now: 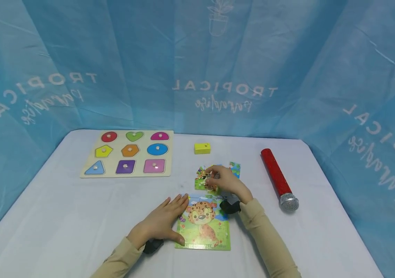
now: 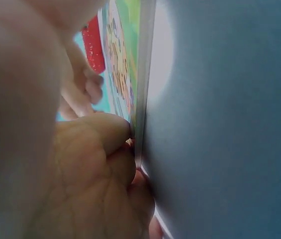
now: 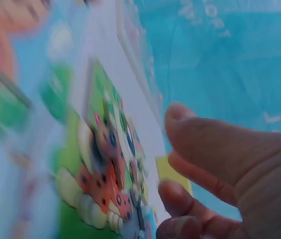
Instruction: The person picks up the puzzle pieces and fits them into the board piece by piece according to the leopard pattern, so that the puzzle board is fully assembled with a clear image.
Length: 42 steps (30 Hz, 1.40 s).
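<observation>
A puzzle board (image 1: pixel 205 231) with a spotted cub picture lies near the table's front. My left hand (image 1: pixel 162 220) rests along its left edge, fingers straight and spread, thumb at the lower left corner. Just beyond the board are loose jigsaw pieces (image 1: pixel 200 186), heaped together and partly hidden by my right hand (image 1: pixel 226 179). That hand hovers over them with bent fingers. In the right wrist view, its thumb and fingers (image 3: pixel 200 137) stand apart with nothing visible between them, beside the blurred pieces (image 3: pixel 105 189).
A wooden shape board (image 1: pixel 127 154) with coloured knobbed pieces lies at the back left. Behind the loose pieces sits a small yellow block (image 1: pixel 202 148). A red microphone (image 1: pixel 277 173) lies to the right. Blue curtain (image 1: pixel 197 65) surrounds the white table (image 1: pixel 61 216).
</observation>
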{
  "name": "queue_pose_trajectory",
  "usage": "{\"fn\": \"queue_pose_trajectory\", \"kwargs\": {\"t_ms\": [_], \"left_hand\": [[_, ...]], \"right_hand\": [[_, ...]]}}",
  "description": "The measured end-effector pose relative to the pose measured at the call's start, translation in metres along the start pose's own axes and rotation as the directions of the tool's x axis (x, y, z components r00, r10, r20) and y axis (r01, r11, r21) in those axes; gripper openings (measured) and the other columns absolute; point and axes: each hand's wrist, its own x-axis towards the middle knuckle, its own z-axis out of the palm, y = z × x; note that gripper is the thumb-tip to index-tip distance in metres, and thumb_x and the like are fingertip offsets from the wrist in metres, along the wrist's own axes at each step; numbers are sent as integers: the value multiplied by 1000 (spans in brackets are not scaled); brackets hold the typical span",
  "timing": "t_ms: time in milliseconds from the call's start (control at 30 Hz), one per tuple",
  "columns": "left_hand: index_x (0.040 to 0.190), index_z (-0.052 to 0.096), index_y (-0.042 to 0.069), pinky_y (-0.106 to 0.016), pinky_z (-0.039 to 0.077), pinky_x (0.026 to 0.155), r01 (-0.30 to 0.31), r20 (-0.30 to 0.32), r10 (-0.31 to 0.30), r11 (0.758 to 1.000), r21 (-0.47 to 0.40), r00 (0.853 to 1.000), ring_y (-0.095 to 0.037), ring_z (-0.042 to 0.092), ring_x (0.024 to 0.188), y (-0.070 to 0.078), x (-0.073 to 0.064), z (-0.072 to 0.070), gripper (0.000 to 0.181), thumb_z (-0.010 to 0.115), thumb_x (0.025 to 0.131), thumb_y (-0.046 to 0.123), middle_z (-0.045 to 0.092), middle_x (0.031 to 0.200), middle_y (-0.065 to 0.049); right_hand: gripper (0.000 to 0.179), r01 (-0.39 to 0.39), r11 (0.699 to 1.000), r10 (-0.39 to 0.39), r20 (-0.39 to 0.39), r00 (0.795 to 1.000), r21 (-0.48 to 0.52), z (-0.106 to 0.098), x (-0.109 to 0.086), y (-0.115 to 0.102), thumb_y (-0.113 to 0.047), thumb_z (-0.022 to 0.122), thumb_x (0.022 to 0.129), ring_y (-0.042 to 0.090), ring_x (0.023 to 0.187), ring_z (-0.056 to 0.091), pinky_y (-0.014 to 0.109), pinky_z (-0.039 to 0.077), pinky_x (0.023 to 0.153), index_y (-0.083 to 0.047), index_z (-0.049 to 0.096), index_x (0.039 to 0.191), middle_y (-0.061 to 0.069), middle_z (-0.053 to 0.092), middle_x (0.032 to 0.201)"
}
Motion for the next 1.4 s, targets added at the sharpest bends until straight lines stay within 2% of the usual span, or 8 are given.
{"fn": "queue_pose_trajectory", "kwargs": {"t_ms": [200,400,733,900,1033,1133,1233,1400], "left_hand": [[153,22,1,-56,14,121,-16,10,16,1000,-8,1000,-34,14,150,1,-2,3,121,79,63,59,16,162,-15],[152,24,-1,-57,15,120,-9,2,9,1000,10,1000,-35,15,150,0,-1,-1,120,80,64,57,17,162,-16],[152,23,1,-56,14,121,-2,1,2,1000,11,1000,-34,15,150,-3,0,0,121,81,63,57,17,162,-15],[152,24,0,-56,15,121,-11,-15,11,1000,22,1000,-35,16,150,-3,1,1,122,81,61,58,18,162,-16],[152,24,0,-55,14,121,-8,-13,8,1000,13,1000,-34,15,150,-3,1,1,121,81,62,58,17,162,-15],[152,23,0,-55,13,121,-12,-10,12,1000,-1,1000,-34,15,150,-2,1,1,121,81,62,57,17,162,-15],[152,24,0,-56,13,121,-13,-7,13,1000,-4,1000,-35,15,150,-1,1,1,121,81,62,57,17,162,-16],[152,23,1,-55,13,121,-6,-9,6,1000,17,1000,-34,15,150,-4,0,2,121,79,63,59,17,162,-14]], "right_hand": [[51,-110,987,105,-45,993,-115,4,9,6,-35,76,84,23,97,57,40,50,86,-11,61,127,9,56,111],[49,-131,982,120,-84,989,-139,9,14,5,-35,78,81,26,99,60,40,52,89,-11,62,121,10,55,117],[46,-153,988,151,-95,984,-20,-3,8,9,-20,77,83,23,88,45,37,42,77,-3,56,121,14,51,108],[38,-209,976,215,-193,957,52,-11,-1,15,-21,71,89,21,74,49,31,41,61,-5,58,121,12,58,93],[30,-240,969,246,-254,935,56,-14,-10,17,-28,66,92,16,69,50,27,41,59,-8,64,115,8,64,87],[33,-208,971,231,-239,943,119,-12,-21,12,-25,67,92,14,65,47,25,40,58,-10,62,121,6,60,80],[37,-142,966,179,-161,971,217,-5,-35,2,-20,69,90,14,58,46,26,40,53,-11,59,124,7,55,69],[28,-15,974,20,-20,1000,228,13,-55,-22,-17,64,94,16,57,54,24,45,53,-9,64,120,8,66,75]]}}
